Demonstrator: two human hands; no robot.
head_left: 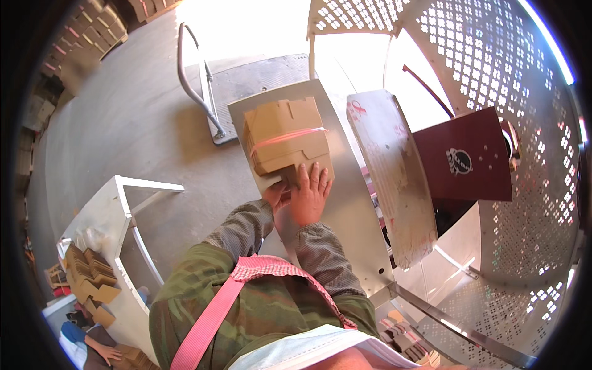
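On the steel table (345, 203), at its near end, the right hand (310, 192) lies flat and open on the cardboard stack's (287, 137) near edge, while the left hand (277, 196) curls beside it, gripping that edge. A pink band already circles the bundle; beyond the table stands a platform trolley (246, 80).

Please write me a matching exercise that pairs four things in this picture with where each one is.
Things:
1. bundle of cardboard
2. right hand
3. platform cart
4. loose cardboard pieces

Places:
A. on the white frame at the lower left
B. on the concrete floor beyond the table
C. flat on the bundle's near edge
D. on the metal table, tied with a pink band

Pairs: 1-D, 2-C, 3-B, 4-A
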